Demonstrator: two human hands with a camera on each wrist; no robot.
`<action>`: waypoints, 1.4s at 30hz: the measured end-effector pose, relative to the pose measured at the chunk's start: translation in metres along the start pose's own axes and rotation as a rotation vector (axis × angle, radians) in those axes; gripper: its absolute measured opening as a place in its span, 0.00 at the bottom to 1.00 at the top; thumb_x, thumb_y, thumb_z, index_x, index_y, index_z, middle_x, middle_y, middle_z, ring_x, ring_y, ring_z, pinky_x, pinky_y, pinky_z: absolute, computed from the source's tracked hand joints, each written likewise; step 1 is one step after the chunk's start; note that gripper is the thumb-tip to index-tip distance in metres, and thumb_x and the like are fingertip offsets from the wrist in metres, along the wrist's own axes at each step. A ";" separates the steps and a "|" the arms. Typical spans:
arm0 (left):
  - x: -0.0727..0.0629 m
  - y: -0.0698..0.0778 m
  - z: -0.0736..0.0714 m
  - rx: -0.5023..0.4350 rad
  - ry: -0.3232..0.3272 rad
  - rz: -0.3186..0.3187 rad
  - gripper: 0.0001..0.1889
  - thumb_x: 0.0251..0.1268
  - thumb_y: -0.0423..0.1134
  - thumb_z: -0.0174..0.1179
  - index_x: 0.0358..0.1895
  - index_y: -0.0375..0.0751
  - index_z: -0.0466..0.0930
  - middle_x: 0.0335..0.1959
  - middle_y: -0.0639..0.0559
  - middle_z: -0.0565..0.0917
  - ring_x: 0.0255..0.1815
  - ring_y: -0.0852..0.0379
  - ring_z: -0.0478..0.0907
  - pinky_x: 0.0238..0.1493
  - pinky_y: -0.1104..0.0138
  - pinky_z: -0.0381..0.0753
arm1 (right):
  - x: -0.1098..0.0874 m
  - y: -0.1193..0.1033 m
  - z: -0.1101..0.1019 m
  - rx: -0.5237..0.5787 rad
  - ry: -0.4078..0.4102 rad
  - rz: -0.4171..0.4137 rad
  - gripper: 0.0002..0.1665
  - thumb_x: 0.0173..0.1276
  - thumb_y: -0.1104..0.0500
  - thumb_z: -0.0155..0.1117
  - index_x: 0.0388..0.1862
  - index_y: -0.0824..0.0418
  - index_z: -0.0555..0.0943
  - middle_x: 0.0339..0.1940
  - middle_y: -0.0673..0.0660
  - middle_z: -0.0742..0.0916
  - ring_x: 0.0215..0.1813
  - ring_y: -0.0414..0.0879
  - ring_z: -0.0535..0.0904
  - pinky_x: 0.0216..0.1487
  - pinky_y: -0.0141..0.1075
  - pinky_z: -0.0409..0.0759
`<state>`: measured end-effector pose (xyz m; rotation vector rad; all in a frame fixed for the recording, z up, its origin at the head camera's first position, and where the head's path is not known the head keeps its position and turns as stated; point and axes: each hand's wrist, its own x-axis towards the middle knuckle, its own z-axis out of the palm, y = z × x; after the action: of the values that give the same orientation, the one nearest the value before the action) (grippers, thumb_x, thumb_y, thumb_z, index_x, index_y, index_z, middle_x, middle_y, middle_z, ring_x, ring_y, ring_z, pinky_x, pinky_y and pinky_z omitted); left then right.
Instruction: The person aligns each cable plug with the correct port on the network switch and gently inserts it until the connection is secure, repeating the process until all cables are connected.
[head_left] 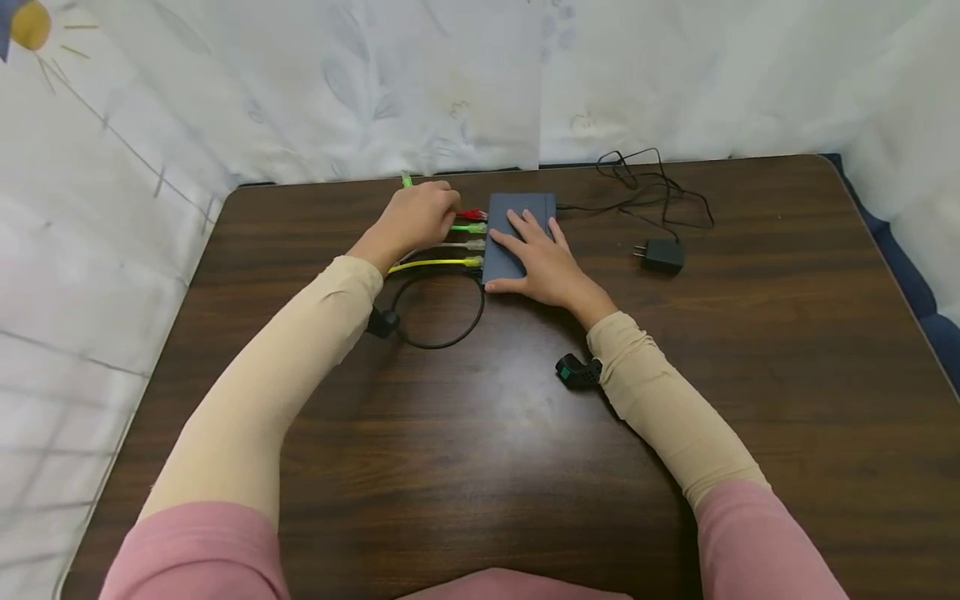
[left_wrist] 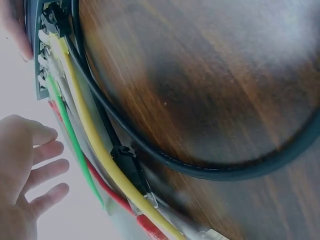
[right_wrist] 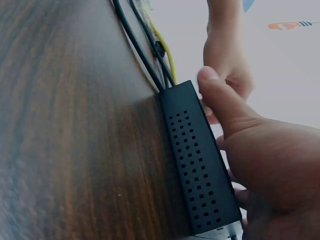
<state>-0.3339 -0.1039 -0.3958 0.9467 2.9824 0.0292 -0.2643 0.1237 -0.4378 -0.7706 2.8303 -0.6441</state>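
Observation:
A flat blue-grey network switch lies near the table's back. Red, green, grey, yellow and black network cables are plugged into its left side. My right hand rests on top of the switch with fingers spread. In the right wrist view its thumb lies along the upper edge, over the perforated side. Left of the switch, my left hand hovers over the cables. The left wrist view shows its fingers loosely bent beside the green cable, with nothing between them.
A black power adapter lies right of the switch, joined to it by a tangled thin cord. Loose cable ends, among them a red plug and a black plug, lie at left. White sheets hang behind the table.

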 end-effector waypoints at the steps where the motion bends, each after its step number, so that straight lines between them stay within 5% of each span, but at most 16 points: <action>1: 0.001 0.000 0.000 0.004 0.005 -0.004 0.15 0.72 0.36 0.46 0.50 0.40 0.82 0.47 0.43 0.81 0.45 0.45 0.80 0.44 0.51 0.81 | 0.000 0.000 -0.001 0.006 0.011 0.004 0.51 0.59 0.28 0.59 0.77 0.46 0.57 0.81 0.56 0.50 0.82 0.54 0.39 0.78 0.56 0.32; 8: 0.010 0.001 0.003 0.027 -0.033 -0.002 0.15 0.73 0.38 0.50 0.54 0.40 0.82 0.47 0.42 0.79 0.46 0.44 0.79 0.46 0.51 0.80 | -0.002 -0.002 -0.006 -0.035 0.129 0.021 0.50 0.58 0.30 0.63 0.75 0.50 0.63 0.80 0.54 0.55 0.82 0.53 0.44 0.78 0.57 0.41; 33: 0.026 0.008 0.009 0.074 -0.066 -0.005 0.11 0.71 0.38 0.54 0.47 0.39 0.84 0.44 0.41 0.83 0.42 0.44 0.80 0.44 0.52 0.80 | 0.003 0.003 0.002 0.032 0.026 0.038 0.57 0.56 0.29 0.63 0.78 0.48 0.54 0.81 0.52 0.51 0.82 0.55 0.37 0.74 0.65 0.45; 42: 0.028 0.011 0.010 0.054 -0.115 -0.062 0.13 0.73 0.38 0.51 0.52 0.36 0.80 0.47 0.40 0.79 0.46 0.43 0.79 0.47 0.51 0.81 | 0.003 0.004 0.002 0.059 0.013 0.040 0.57 0.56 0.29 0.64 0.78 0.49 0.54 0.81 0.51 0.50 0.82 0.53 0.35 0.74 0.65 0.45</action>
<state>-0.3501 -0.0785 -0.4060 0.8304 2.9181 -0.1032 -0.2684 0.1244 -0.4409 -0.7012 2.8165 -0.7254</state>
